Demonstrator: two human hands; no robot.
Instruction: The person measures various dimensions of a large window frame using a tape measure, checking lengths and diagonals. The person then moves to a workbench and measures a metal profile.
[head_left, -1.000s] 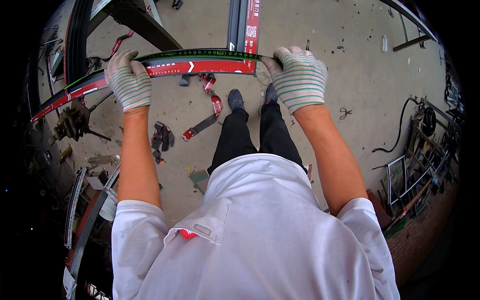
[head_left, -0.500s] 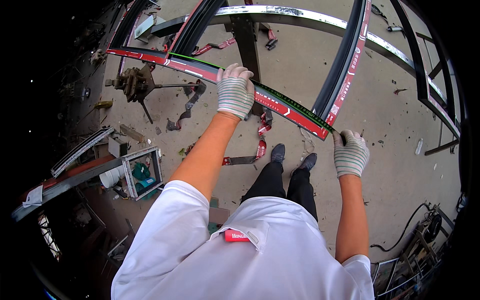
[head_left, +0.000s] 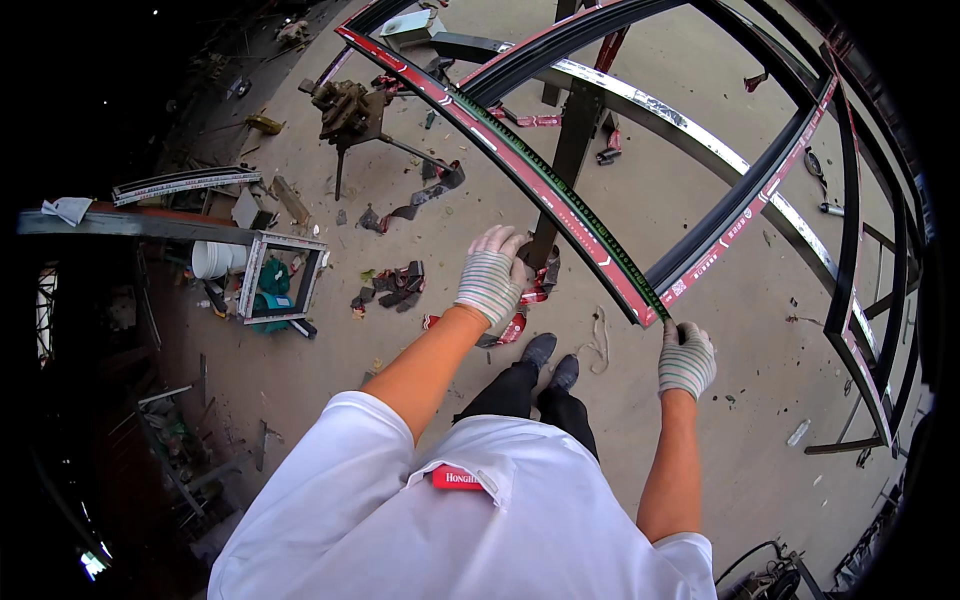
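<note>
A window or door frame (head_left: 560, 205) with black bars and red film along its edges slants across the upper middle. Along its near bar lies a narrow green strip (head_left: 590, 222) with dark tick-like marks, which looks like a tape measure blade. My right hand (head_left: 687, 358), in a striped knit glove, pinches the strip's near end just past the frame's corner. My left hand (head_left: 493, 268), gloved alike, hovers apart from the near bar, fingers loosely bent and nothing visible in them. Its palm side is hidden.
Under the frame runs a long metal beam (head_left: 650, 108) on a dark post (head_left: 572, 150). A rusty stand (head_left: 352, 112) with splayed legs is at left. Torn red film scraps (head_left: 512, 328) litter the floor by my shoes. More frames (head_left: 868, 365) stand at right; a white bucket (head_left: 212, 260) is at left.
My left hand has let go of the frame's near bar and is now below it. My right hand still pinches the strip's end. The whole view has turned.
</note>
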